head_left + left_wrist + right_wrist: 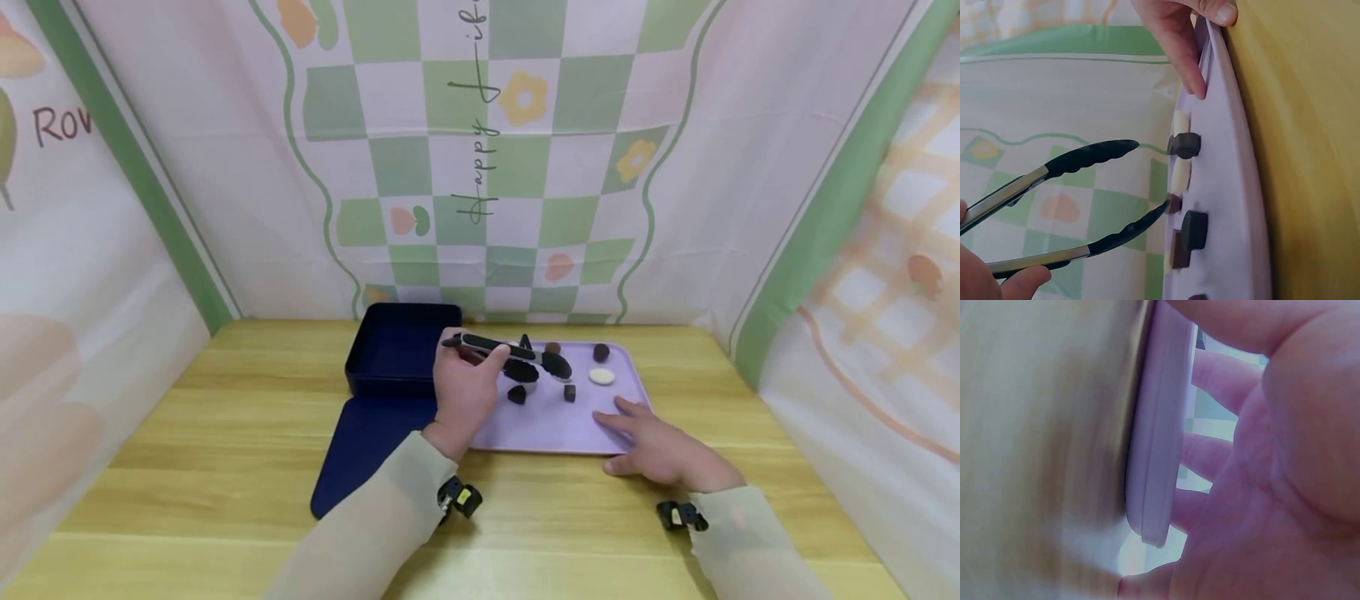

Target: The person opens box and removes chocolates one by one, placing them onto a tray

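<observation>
My left hand (465, 387) grips a pair of tongs (525, 353) with metal arms and black scalloped tips. In the left wrist view the tong tips (1094, 153) stand apart with nothing between them, over the lilac tray (540, 435). Small chocolate-like pieces lie on it: a white oval (602, 377), a dark round one (601, 352), a dark cube (570, 393), a black angular piece (517, 394) and others partly behind the tongs. My right hand (663, 450) rests at the tray's front right corner, fingers spread over the rim (1163, 444).
An open navy box (390, 387) stands left of the tray at the back. In front of it a flat navy lid (363, 454) lies on the wooden table (225, 467), partly under my left forearm. Printed cloth (517, 167) hangs behind and at both sides.
</observation>
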Tool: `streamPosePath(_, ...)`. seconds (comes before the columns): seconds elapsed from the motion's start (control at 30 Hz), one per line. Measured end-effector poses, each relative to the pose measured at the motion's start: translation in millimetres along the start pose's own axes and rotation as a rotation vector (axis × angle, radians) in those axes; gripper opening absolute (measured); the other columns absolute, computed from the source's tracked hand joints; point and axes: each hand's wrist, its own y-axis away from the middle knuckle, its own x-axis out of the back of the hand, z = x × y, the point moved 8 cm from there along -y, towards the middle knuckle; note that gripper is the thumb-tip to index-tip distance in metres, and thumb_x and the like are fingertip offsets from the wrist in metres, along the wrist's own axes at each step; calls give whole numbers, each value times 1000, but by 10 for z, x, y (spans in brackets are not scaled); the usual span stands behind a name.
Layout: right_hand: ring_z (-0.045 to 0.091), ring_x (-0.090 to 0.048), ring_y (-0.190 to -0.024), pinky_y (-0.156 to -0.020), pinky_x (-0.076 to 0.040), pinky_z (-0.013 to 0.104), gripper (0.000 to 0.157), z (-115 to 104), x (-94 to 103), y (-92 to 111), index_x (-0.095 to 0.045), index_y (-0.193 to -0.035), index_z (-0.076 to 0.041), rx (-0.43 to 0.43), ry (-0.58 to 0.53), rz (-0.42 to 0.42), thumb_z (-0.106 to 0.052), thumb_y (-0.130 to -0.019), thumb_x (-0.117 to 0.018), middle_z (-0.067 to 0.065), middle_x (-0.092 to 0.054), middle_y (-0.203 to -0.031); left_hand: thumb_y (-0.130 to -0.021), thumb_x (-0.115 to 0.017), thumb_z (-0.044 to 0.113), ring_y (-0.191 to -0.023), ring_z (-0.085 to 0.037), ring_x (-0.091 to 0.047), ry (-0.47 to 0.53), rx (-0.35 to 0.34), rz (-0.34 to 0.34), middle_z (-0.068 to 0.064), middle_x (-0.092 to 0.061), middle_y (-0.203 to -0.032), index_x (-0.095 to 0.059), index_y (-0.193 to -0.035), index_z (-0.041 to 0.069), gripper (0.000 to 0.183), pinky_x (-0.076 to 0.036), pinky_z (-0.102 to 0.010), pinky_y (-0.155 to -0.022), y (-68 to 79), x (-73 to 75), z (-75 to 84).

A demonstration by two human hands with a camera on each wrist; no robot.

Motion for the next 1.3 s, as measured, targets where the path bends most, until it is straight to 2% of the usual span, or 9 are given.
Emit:
streamPosePath(0.2,60,-16,-137,-106,-19,69,78,-28,2,-3,-51,-145,-5,10,2,8,-40,-81,-80,37,-21,-153,-78,-85,8,-68,-17,-58,32,-156,35,-5,-57,-85,-56,-98,6,35,-51,-29,-59,-97,297,232)
streamPosePath(0.37,60,-17,-136,-106,-20,70,80,-47,6,-9,-51,-145,-5,21,5,14,-41,-80,-81,37,-21,-152,-73,-88,2,-67,-18,-54,98,-321,95,-7,-55,-84,-59,-96,-3,38,-47,-26,-62,-237,714,528)
streamPosePath(0.57,60,-18,-137,-106,-21,69,78,-41,-9,-5,-51,-144,-5,19,13,10,-41,-82,-80,38,-22,-152,-70,-88,-5,-65,-20,-43,56,-460,119,-11,-47,-73,-60,-87,-9,33,-38,-28,-61,-395,1180,805)
streamPosePath(0.7,60,-18,-136,-106,-20,70,78,-44,-7,-6,-51,-144,-4,32,13,12,-41,-82,-80,39,-21,-152,-71,-86,-9,-65,-21,-40,10,-537,134,-12,-49,-79,-58,-89,-12,33,-39,-29,-62,-444,1454,836)
streamPosePath(0.83,60,-17,-137,-106,-20,70,79,-32,-5,-5,-50,-145,-4,33,20,16,-41,-82,-80,38,-21,-152,-69,-88,-7,-70,-18,-42,-134,-570,192,-10,-51,-92,-61,-91,-10,35,-39,-26,-64,-502,1735,711)
streamPosePath(0.93,60,-17,-137,-106,-20,69,79,-28,-5,0,-50,-145,-4,32,25,22,-41,-82,-80,38,-21,-152,-70,-89,-2,-71,-20,-43,-269,-539,228,-7,-51,-94,-64,-91,-8,33,-36,-25,-65,-562,1958,571)
streamPosePath(1.03,61,-17,-136,-105,-21,70,79,-32,-7,2,-51,-145,-4,34,24,21,-42,-81,-80,38,-22,-152,-74,-89,7,-70,-20,-43,-396,-441,248,-3,-51,-95,-67,-95,-4,32,-35,-26,-64,-615,2198,397)
streamPosePath(1.2,61,-17,-136,-105,-21,70,80,-37,-10,-5,-51,-145,-4,38,21,21,-43,-81,-80,38,-22,-152,-79,-87,23,-84,-21,-51,-521,-212,259,-8,-57,-105,-71,-106,1,38,-39,-30,-73,-703,2577,60)
streamPosePath(1.3,60,-18,-136,-106,-21,69,79,-37,-7,-15,-51,-144,-4,44,24,27,-42,-81,-80,39,-23,-151,-81,-85,35,-95,-22,-53,-535,-26,236,-9,-61,-112,-70,-114,5,47,-40,-35,-78,-756,2769,-191)
